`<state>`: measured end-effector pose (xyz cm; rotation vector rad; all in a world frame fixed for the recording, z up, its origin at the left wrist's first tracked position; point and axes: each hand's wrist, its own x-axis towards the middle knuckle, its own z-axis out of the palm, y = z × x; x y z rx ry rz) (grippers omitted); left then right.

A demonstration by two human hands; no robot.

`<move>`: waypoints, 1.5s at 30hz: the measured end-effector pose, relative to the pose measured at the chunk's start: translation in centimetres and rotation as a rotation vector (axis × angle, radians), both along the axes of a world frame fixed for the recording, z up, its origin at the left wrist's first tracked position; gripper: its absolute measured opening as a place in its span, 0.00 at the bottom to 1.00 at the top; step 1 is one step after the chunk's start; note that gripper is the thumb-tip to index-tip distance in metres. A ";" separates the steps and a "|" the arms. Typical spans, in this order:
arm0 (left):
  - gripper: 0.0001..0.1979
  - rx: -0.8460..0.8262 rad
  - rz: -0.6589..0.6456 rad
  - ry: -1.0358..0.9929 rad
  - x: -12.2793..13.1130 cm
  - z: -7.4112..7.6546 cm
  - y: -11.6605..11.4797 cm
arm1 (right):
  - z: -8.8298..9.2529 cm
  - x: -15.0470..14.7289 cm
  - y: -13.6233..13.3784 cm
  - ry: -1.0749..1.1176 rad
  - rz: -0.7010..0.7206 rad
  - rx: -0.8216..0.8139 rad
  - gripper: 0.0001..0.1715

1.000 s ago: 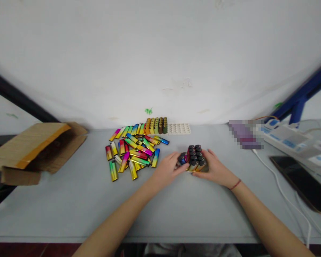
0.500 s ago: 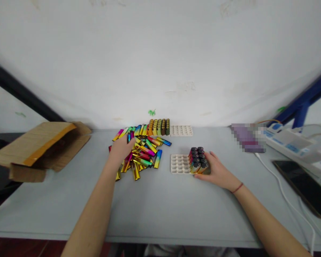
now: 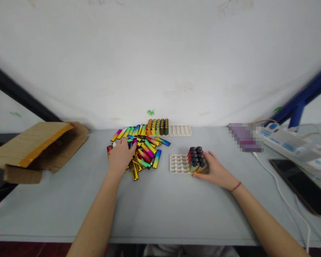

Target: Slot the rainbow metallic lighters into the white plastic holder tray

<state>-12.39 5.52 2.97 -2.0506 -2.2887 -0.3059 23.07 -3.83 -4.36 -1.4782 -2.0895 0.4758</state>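
My left hand (image 3: 122, 154) is over the left side of a heap of shiny multicoloured tubes (image 3: 143, 156); its fingers curl down among them, and what they hold, if anything, is hidden. My right hand (image 3: 216, 168) wraps round the right end of a white tray (image 3: 178, 164) with round hollows. Several dark-topped tubes (image 3: 197, 159) stand upright in that end, beside my fingers. Behind the heap, more tubes (image 3: 157, 127) stand in rows at the left part of a second white tray (image 3: 180, 130).
An open cardboard box (image 3: 40, 146) lies at the left. On the right are a white power strip (image 3: 289, 144), a dark phone (image 3: 302, 185), white cables and a blurred purple object (image 3: 244, 138). A white wall (image 3: 160, 64) rises behind the table (image 3: 160, 214).
My left hand has shifted slightly right and down over the heap, its fingers lower among the tubes. The right hand keeps its grip on the tray's end. The whole view has shifted a little.
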 end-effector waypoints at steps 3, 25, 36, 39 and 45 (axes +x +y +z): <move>0.26 0.012 0.003 0.014 -0.1 -0.1 -0.2 | 0.1 -0.1 0.0 0.007 -0.002 -0.007 0.49; 0.42 -0.537 -1.114 -0.851 13.4 -1.0 -1.5 | 0.5 -0.5 0.1 0.038 0.012 -0.023 0.50; 0.13 -0.402 -1.025 -0.891 14.0 -0.8 -0.1 | 0.2 -0.4 0.1 0.059 0.022 0.002 0.53; 0.11 -0.233 -0.949 -1.001 13.8 -0.6 -0.3 | 0.2 -0.4 0.1 0.058 0.022 0.003 0.53; 0.08 -0.244 -0.889 -0.733 12.7 -0.6 -0.1 | 0.2 -0.4 0.1 0.049 0.017 -0.002 0.53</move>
